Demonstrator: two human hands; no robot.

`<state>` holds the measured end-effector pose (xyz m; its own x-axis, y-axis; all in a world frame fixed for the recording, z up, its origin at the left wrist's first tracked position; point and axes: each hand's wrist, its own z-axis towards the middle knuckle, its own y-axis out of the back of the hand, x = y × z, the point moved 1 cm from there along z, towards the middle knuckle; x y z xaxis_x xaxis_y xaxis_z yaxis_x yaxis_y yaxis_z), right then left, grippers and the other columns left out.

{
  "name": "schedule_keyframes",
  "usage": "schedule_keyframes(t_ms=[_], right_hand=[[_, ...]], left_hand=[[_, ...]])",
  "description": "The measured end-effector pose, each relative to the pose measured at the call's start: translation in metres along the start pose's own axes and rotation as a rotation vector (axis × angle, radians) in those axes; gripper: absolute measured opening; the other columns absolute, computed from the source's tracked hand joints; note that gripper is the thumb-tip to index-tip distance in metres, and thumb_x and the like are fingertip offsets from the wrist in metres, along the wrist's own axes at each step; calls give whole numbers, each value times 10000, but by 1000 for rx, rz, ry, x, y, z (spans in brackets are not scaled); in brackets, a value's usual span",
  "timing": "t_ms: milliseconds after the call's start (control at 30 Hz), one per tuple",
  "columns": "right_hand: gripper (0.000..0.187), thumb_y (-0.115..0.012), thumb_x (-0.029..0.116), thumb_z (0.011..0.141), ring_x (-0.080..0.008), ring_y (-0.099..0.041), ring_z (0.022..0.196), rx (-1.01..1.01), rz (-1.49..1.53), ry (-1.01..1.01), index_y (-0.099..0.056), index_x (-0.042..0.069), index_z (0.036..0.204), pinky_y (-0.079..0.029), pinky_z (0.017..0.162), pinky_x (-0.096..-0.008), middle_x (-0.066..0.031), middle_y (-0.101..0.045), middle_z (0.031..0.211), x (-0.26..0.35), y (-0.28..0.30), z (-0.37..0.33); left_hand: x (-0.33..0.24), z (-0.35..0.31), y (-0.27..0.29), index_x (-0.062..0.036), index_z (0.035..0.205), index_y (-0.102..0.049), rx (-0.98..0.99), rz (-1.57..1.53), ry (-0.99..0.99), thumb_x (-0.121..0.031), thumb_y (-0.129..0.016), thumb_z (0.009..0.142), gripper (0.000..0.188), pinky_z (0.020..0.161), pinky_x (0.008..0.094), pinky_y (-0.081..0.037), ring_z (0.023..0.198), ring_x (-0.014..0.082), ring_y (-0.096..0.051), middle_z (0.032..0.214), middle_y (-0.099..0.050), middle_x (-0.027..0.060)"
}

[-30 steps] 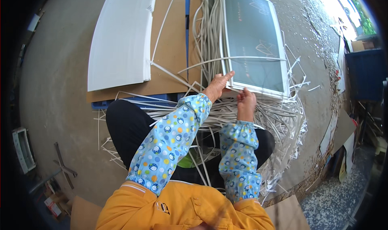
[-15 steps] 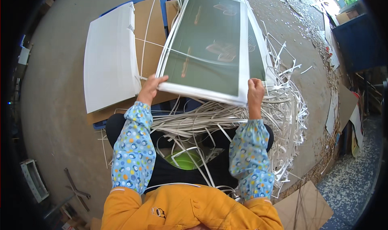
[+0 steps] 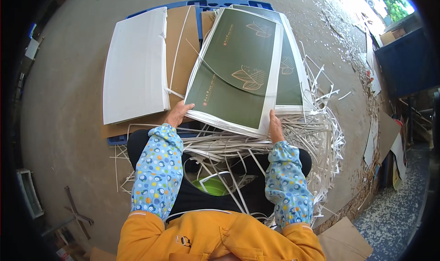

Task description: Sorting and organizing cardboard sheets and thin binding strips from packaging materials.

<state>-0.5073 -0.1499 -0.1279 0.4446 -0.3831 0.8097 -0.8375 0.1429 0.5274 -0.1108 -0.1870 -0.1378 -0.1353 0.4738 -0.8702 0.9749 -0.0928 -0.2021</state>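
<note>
A stack of dark green printed sheets (image 3: 233, 63) with white margins and gold leaf drawings lies tilted in front of me. My left hand (image 3: 178, 114) grips its near left corner, thumb on top. At the near right corner, my right hand (image 3: 276, 126) presses against the edge with its fingers together; the side of the fingers under the stack is hidden. A second pile of green sheets (image 3: 289, 73) lies to the right, partly covered by the first. Loose white trim strips (image 3: 215, 144) run beneath the near edge and over my lap.
White sheets (image 3: 135, 66) are stacked at left on brown cardboard (image 3: 178, 45), over a blue pallet (image 3: 149, 12). Tangled white strips (image 3: 327, 141) heap on the right. A green basin (image 3: 211, 186) sits between my legs. A metal cross-shaped stand (image 3: 75, 213) is at lower left.
The held stack has come down and toward me, and its sheets are no longer blurred. My right hand has moved lower and slightly left along the edge, with straighter fingers.
</note>
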Motion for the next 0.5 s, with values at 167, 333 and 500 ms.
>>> schedule_keyframes(t_ms=[167,333,500], right_hand=[[289,-575,194,813,-155,-577,721,200,471,-185,-543,-30,993,-470,644,-285,-77,-597,823,41,17,-13],[261,-573,111,800,-162,-592,738,175,817,-153,-523,-24,1018,-491,663,-277,-87,-595,883,109,2,-63],[248,-559,85,807,-159,-598,767,263,1106,-107,-498,-12,1028,-504,657,-279,-94,-593,919,158,-32,-133]], left_hand=[[-23,-24,-32,13,1224,-339,-642,1085,-156,-231,-705,642,730,883,368,-378,1004,305,-493,1090,-495,203],[-56,-100,-111,-90,1298,-312,-46,1348,-796,-384,-755,543,924,982,440,-245,1217,278,-300,1259,-368,132],[-56,-121,-113,-91,1036,-559,-314,1244,-1153,-154,-574,702,340,813,374,-411,943,249,-540,975,-576,82]])
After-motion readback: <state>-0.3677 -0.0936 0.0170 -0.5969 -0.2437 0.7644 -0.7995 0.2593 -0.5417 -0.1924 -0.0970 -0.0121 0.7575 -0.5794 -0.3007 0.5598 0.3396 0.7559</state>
